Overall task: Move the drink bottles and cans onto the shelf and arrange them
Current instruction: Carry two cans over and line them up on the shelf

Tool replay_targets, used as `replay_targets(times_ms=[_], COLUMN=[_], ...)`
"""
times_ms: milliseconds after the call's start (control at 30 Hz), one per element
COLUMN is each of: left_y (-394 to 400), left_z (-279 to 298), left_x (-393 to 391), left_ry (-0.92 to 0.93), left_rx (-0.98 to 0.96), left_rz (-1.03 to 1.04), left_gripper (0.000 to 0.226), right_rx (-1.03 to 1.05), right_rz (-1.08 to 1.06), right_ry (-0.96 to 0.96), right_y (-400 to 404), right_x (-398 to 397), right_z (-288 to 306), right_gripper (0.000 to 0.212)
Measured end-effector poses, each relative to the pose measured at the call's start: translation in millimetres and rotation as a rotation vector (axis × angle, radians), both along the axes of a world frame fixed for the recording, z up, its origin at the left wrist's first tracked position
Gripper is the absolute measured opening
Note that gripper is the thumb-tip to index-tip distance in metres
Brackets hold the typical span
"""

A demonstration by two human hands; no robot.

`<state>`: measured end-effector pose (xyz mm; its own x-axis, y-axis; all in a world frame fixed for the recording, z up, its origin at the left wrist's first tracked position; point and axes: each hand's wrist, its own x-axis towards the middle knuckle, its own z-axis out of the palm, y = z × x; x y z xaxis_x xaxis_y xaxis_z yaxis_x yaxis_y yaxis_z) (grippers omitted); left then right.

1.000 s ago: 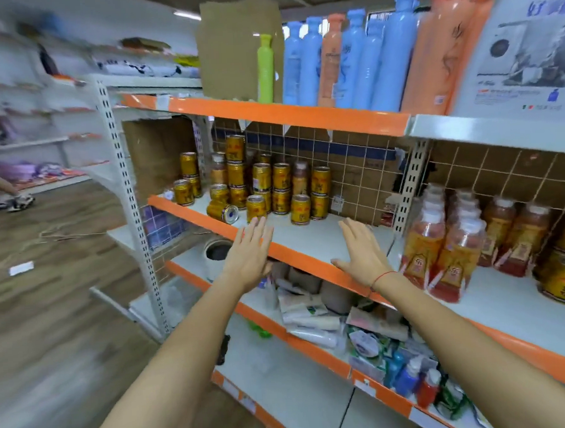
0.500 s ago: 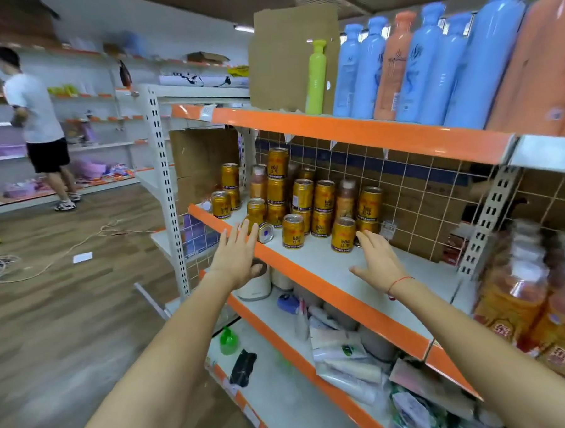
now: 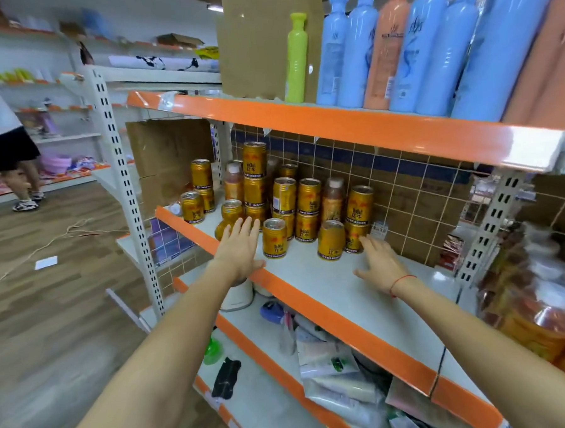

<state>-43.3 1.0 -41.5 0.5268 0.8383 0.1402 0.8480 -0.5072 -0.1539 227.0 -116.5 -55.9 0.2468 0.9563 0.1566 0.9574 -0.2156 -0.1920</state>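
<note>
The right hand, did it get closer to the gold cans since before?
Yes. The right hand has reached forward along the shelf; its fingertips now touch the gold cans at the cluster's right end.

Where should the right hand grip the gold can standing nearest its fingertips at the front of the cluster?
Probably round the middle of the front gold can, coming from the open shelf side in front and to its right. It stands upright with cans packed behind and left, so only that side is free. The right hand is open beside it.
</note>
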Motion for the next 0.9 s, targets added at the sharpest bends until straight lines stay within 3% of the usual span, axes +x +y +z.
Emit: replay_targets(times_ms=[400,633,900], left_y=[101.4,135.3,145.6], left_z=[-12.2,-16.1,-26.3], left_x=[27.4,47.3,70.3], left_ry=[-0.122,-0.139,-0.317], left_rx=[-0.116,-0.249,-0.315], left_rz=[-0.180,-0.252,-0.251], left_gripper=[0.101,0.088,0.069], right_rx=[0.018,0.077,0.066], right_rz=[-0.057,-0.090,-0.137], right_ry=[0.056,0.081,0.065], right_y=[66.6,86.5,92.8], right_x=[-6.8,-20.6,-18.4], right_z=[-1.4,-9.0,-11.0], right_gripper=[0.076,0.080,0.076])
